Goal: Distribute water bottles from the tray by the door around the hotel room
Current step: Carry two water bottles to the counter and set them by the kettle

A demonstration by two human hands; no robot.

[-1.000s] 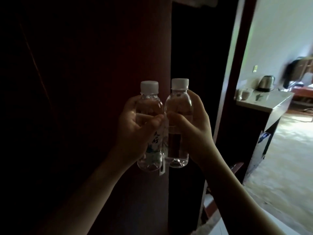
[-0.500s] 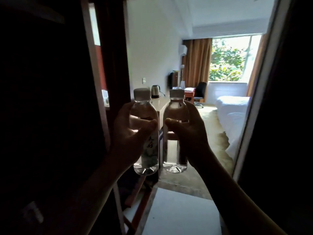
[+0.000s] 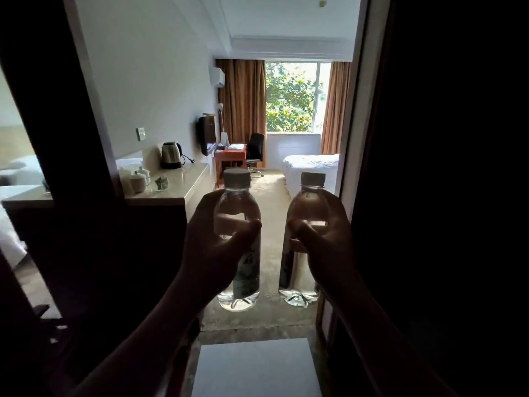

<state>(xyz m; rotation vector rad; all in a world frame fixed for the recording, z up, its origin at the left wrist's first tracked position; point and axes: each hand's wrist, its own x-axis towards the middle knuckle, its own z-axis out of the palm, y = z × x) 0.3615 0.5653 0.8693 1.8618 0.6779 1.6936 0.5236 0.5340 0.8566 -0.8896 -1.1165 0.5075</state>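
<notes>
Two clear water bottles with white caps are held upright in front of me, in a dark entry passage. My left hand (image 3: 213, 250) grips the left bottle (image 3: 239, 207) around its middle, covering part of its label. My right hand (image 3: 323, 247) grips the right bottle (image 3: 307, 204) the same way. A gap of carpet shows between the two bottles. The tray by the door is out of view.
A pale counter (image 3: 183, 181) on the left carries a steel kettle (image 3: 171, 155) and white cups (image 3: 138, 180). Beyond lie a red desk (image 3: 230, 157), a black chair (image 3: 254, 150), a white bed (image 3: 310, 167) and a curtained window (image 3: 292, 97). Dark door frames close in on both sides.
My view has swung from the dark door panel toward the room, which now fills the middle. The two bottles, touching before, have moved apart.
</notes>
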